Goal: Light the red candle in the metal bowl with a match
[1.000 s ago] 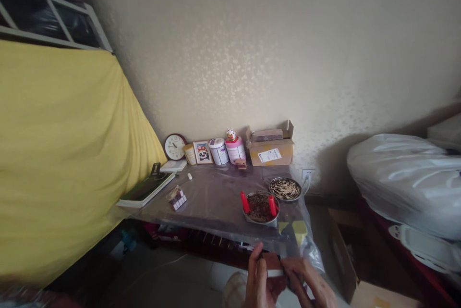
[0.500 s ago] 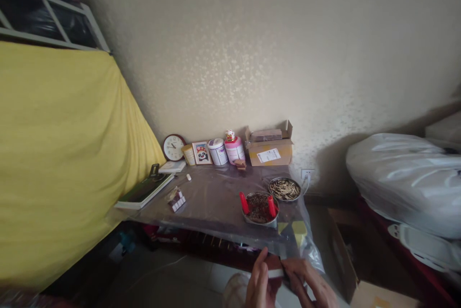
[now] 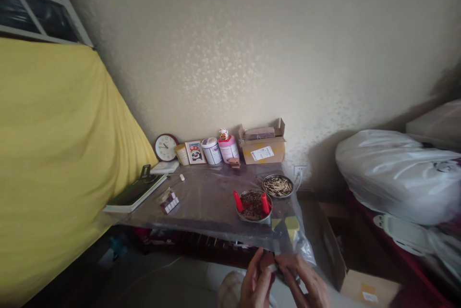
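Observation:
At the bottom of the view, my left hand [image 3: 255, 283] holds a small brown box [image 3: 267, 261] with a white band, thumb on the near side and fingers behind. My right hand [image 3: 300, 277] has its fingers closed at the box's right end, where a dark part shows; they hide that end. Beyond my hands, on the table [image 3: 205, 197], stands a round tin of brown bits [image 3: 253, 202] with two red handles [image 3: 265, 203] sticking up. Behind it lies a round tin of thin pale sticks [image 3: 278, 186]. A wrapped pack of small brown-and-white boxes [image 3: 169, 202] lies further left.
Along the wall stand a clock [image 3: 166, 147], a panda picture [image 3: 195, 153], two canisters [image 3: 212, 151] and an open carton [image 3: 262, 149]. Books [image 3: 137, 191] lie at the left by a yellow cloth [image 3: 61, 154]. At right are a white bag [image 3: 392, 173] and a floor carton [image 3: 370, 284].
The view has shifted slightly, so the table things appear further left. Both hands stay together on the small brown box, which is turned a little and more covered by my fingers.

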Action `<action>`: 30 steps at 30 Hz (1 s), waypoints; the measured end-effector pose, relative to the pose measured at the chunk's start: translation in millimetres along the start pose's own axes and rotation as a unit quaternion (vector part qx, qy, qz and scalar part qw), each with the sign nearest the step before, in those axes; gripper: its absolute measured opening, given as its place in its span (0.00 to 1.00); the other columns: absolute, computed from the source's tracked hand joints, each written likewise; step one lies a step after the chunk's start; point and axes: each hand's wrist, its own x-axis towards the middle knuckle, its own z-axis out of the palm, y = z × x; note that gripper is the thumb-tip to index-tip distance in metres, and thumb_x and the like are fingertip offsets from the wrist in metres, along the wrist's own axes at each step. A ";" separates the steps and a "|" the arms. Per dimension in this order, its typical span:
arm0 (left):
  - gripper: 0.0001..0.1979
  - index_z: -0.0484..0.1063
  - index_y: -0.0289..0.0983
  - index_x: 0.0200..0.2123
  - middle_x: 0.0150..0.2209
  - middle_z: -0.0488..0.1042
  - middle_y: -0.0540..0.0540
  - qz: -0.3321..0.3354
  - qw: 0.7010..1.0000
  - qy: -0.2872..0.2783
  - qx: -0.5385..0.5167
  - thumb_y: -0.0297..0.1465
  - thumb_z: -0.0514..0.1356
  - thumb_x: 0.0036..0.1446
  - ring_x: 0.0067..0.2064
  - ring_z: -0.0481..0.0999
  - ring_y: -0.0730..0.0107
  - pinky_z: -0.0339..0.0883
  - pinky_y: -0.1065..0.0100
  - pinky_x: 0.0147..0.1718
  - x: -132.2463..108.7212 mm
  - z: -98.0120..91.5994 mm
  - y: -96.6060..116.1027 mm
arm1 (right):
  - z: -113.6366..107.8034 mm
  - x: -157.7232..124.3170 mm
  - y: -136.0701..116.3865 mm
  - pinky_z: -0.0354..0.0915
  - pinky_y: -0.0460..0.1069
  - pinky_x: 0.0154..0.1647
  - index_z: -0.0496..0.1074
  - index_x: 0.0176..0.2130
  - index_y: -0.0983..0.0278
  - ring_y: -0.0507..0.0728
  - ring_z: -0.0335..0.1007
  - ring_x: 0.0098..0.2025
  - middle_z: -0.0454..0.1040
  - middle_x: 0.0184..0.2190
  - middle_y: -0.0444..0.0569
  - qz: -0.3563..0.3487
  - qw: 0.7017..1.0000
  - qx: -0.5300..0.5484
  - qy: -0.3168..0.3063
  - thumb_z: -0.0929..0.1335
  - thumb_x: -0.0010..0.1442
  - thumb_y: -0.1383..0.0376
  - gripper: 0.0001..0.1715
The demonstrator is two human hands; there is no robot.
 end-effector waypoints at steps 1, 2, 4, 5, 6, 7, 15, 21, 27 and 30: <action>0.22 0.81 0.46 0.34 0.37 0.83 0.45 0.001 1.000 0.001 -0.001 0.42 0.73 0.30 0.46 0.79 0.59 0.73 0.67 0.44 -0.3 0.5 0.6 | 0.0 -0.5 -0.2 0.73 0.41 0.41 0.72 0.43 0.61 0.53 0.80 0.36 0.81 0.35 0.48 0.001 1.000 -0.001 0.002 0.63 0.65 0.60 0.11; 0.22 0.80 0.46 0.34 0.37 0.83 0.45 0.005 1.000 0.003 -0.001 0.42 0.73 0.30 0.45 0.79 0.59 0.73 0.68 0.43 -0.7 1.0 1.3 | 0.0 -0.5 -0.6 0.73 0.41 0.41 0.72 0.43 0.61 0.53 0.80 0.36 0.81 0.35 0.48 0.006 1.000 0.001 0.003 0.63 0.65 0.60 0.11; 0.21 0.80 0.45 0.33 0.36 0.83 0.45 0.011 1.000 0.010 0.003 0.42 0.73 0.29 0.44 0.80 0.60 0.73 0.69 0.41 -1.1 2.0 2.4 | -0.5 0.7 -2.3 0.73 0.41 0.42 0.72 0.42 0.61 0.53 0.80 0.36 0.81 0.35 0.48 0.010 1.000 0.012 0.000 0.63 0.65 0.60 0.11; 0.21 0.80 0.45 0.32 0.36 0.83 0.44 0.012 1.000 0.013 0.006 0.42 0.73 0.29 0.44 0.80 0.60 0.74 0.69 0.40 -1.1 2.2 2.8 | -0.9 1.7 -3.4 0.73 0.41 0.42 0.72 0.42 0.61 0.53 0.80 0.37 0.81 0.35 0.48 0.014 1.000 0.019 -0.001 0.63 0.65 0.61 0.11; 0.22 0.80 0.44 0.32 0.36 0.83 0.43 0.010 1.000 0.016 0.011 0.42 0.73 0.29 0.43 0.80 0.60 0.74 0.69 0.39 -1.0 2.3 3.2 | -1.3 2.9 -4.5 0.73 0.40 0.42 0.72 0.42 0.61 0.53 0.80 0.37 0.81 0.36 0.49 0.021 0.999 0.026 -0.004 0.63 0.66 0.61 0.11; 0.22 0.80 0.43 0.33 0.36 0.83 0.43 0.007 1.000 0.020 0.015 0.43 0.73 0.29 0.42 0.80 0.60 0.74 0.70 0.38 -0.8 2.2 3.5 | -1.7 4.1 -5.6 0.73 0.40 0.41 0.72 0.42 0.61 0.53 0.80 0.37 0.81 0.36 0.49 0.025 0.999 0.032 -0.010 0.63 0.66 0.61 0.11; 0.20 0.79 0.41 0.30 0.35 0.83 0.43 0.006 1.000 0.011 0.003 0.41 0.73 0.29 0.39 0.81 0.64 0.73 0.72 0.37 -2.0 4.0 7.0 | 0.1 5.9 -5.7 0.73 0.39 0.38 0.73 0.41 0.60 0.52 0.80 0.34 0.81 0.34 0.47 0.044 0.998 0.036 0.001 0.64 0.65 0.60 0.10; 0.19 0.80 0.42 0.31 0.36 0.83 0.44 0.011 1.000 -0.004 0.010 0.42 0.72 0.32 0.42 0.80 0.63 0.73 0.71 0.40 -5.1 5.0 10.0 | 3.2 -3.3 -1.4 0.73 0.42 0.40 0.71 0.42 0.60 0.53 0.79 0.37 0.80 0.36 0.49 0.065 0.997 0.044 -0.026 0.64 0.64 0.62 0.08; 0.17 0.79 0.40 0.32 0.35 0.82 0.45 0.018 0.999 -0.002 0.032 0.41 0.70 0.38 0.40 0.79 0.66 0.72 0.73 0.39 -6.2 6.7 19.2 | -1.9 9.0 -3.9 0.73 0.45 0.39 0.71 0.40 0.60 0.54 0.78 0.37 0.79 0.35 0.49 0.062 0.997 0.049 -0.019 0.64 0.64 0.66 0.06; 0.13 0.77 0.39 0.33 0.34 0.80 0.44 0.019 0.999 -0.021 0.027 0.38 0.69 0.42 0.39 0.78 0.65 0.72 0.69 0.41 -8.3 10.0 28.7 | -6.7 23.1 -10.1 0.72 0.45 0.39 0.71 0.39 0.61 0.54 0.77 0.36 0.79 0.34 0.48 0.057 0.997 0.054 0.013 0.65 0.62 0.69 0.06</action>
